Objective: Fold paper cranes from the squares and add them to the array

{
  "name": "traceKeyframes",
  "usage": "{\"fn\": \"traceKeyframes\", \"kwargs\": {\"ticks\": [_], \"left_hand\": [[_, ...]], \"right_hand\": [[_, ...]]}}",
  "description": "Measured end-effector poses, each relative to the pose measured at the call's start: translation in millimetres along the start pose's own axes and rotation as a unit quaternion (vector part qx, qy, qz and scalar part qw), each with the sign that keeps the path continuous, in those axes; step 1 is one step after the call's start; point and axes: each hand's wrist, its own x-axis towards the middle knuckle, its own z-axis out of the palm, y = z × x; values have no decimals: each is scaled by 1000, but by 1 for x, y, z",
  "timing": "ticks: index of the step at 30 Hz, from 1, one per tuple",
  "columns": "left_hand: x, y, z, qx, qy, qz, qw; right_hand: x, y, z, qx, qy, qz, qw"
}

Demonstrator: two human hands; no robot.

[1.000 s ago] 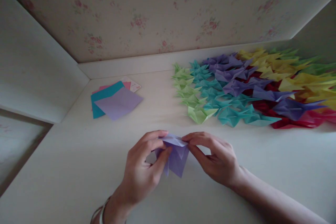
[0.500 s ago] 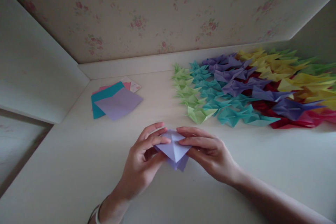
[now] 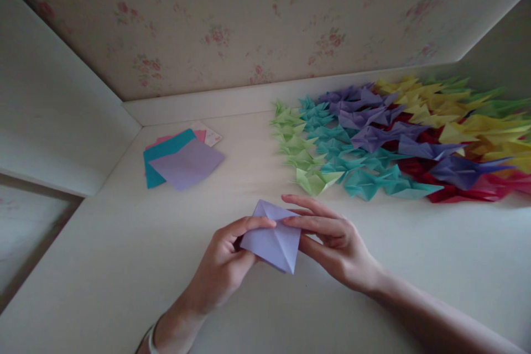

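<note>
Between my hands is a folded square of purple origami paper (image 3: 271,243), creased down its middle and held just above the white table. My left hand (image 3: 230,257) grips its left side, index finger on top and thumb beneath. From the right, my right hand (image 3: 332,238) pinches the paper's right edge, with the index fingertip on the upper face and the thumb by the edge. Its other fingers are partly hidden. Loose paper sheets lie to the far left: a purple sheet (image 3: 186,163) on top, a teal sheet (image 3: 155,168) and pink ones under it.
Rows of folded paper cranes stand at the back right, with green ones (image 3: 317,180), teal ones (image 3: 365,182), purple ones (image 3: 456,168) and yellow ones (image 3: 485,130). A floral wall (image 3: 215,33) rises behind the white table (image 3: 124,265). A white panel (image 3: 53,88) borders the left.
The purple paper has turned, its lower point now swung to the right, and its layers lie flatter together. My left fingers have shifted off its far edge. The sheets and cranes have not moved.
</note>
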Motion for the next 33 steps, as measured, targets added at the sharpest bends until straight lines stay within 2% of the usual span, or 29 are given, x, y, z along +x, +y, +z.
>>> {"fn": "traceKeyframes", "kwargs": {"ticks": [4, 8, 13, 16, 19, 25, 30, 33], "left_hand": [[1, 2, 0, -22, -21, -16, 999], [2, 8, 0, -28, -39, -15, 999], [0, 11, -3, -39, -76, -13, 996], [1, 10, -3, -54, -68, -43, 995], [3, 10, -2, -22, -52, -49, 997], [4, 9, 0, -19, -27, -10, 999], [4, 6, 1, -2, -38, 38, 999], [4, 5, 0, 16, -37, 32, 999]], "right_hand": [[1, -4, -3, 42, -60, 1, 997], [6, -7, -7, 24, -104, -9, 994], [8, -5, -12, 32, -107, -16, 994], [8, -3, -13, 45, -102, -21, 994], [8, -2, -13, 58, -100, -28, 993], [9, -4, -11, 20, -78, -39, 996], [5, -2, -9, -36, -109, -93, 989], [1, -1, -8, -71, -124, -117, 983]]}}
